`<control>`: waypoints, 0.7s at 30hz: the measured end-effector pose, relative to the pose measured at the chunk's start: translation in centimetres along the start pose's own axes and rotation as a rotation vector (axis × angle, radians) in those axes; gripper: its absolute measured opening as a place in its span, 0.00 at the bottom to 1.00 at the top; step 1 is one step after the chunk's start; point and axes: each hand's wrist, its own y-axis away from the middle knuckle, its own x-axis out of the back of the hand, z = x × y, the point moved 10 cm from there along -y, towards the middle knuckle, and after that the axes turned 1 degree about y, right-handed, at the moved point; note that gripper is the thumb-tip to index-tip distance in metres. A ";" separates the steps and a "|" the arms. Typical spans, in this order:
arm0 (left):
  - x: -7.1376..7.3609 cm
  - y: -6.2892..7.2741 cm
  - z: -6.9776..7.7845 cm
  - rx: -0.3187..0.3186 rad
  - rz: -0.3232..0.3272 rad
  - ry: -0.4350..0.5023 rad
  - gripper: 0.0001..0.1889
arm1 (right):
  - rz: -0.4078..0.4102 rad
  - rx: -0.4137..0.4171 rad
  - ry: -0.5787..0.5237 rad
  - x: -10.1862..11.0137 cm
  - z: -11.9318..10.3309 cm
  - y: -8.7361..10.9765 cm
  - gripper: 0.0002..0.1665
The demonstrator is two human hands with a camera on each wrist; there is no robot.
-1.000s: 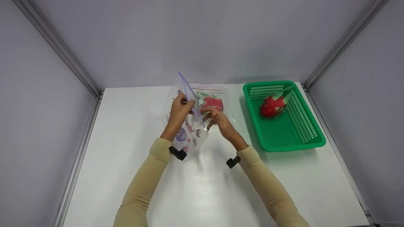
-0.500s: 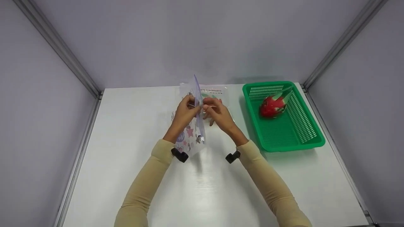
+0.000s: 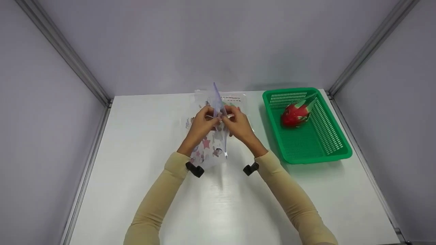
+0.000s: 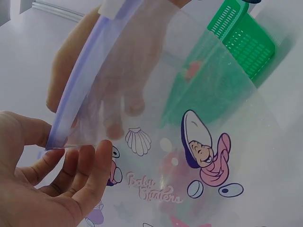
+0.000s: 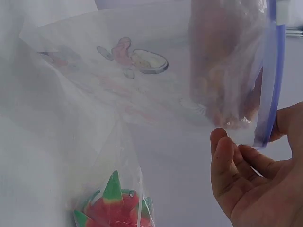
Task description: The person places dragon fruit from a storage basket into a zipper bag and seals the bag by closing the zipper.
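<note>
A clear zip bag printed with cartoon oysters stands on edge between both hands. Its purple zip strip carries a white slider. My left hand pinches the strip from one side, thumb and forefinger right at its end. From the other side my right hand pinches the same strip, its fingers partly hidden behind the film. Under and behind the bag, a red dragon fruit with green tips lies inside clear plastic, mostly covered by the hands in the head view.
A green basket stands on the table's right side, holding another red dragon fruit. The white table backs onto a grey wall, with side walls left and right. A black camera sits on each wrist.
The bag has swung right and its zip edge now stands nearly upright between the hands. My left hand has shifted right, and my right hand has come up from beside the strip to pinch it.
</note>
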 end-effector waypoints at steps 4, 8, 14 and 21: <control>-0.6 0.0 -0.1 0.007 -0.028 0.013 0.09 | -0.006 -0.012 0.063 0.3 0.0 0.1 0.27; -0.5 0.1 -0.2 0.022 -0.025 0.034 0.09 | -0.014 0.000 0.111 0.5 0.0 0.2 0.23; -0.4 0.0 -0.7 0.033 -0.040 0.025 0.08 | 0.009 -0.015 0.107 0.9 0.5 0.1 0.18; 1.3 0.0 -0.5 0.011 -0.035 -0.015 0.04 | 0.034 -0.017 0.095 1.5 1.0 -0.1 0.16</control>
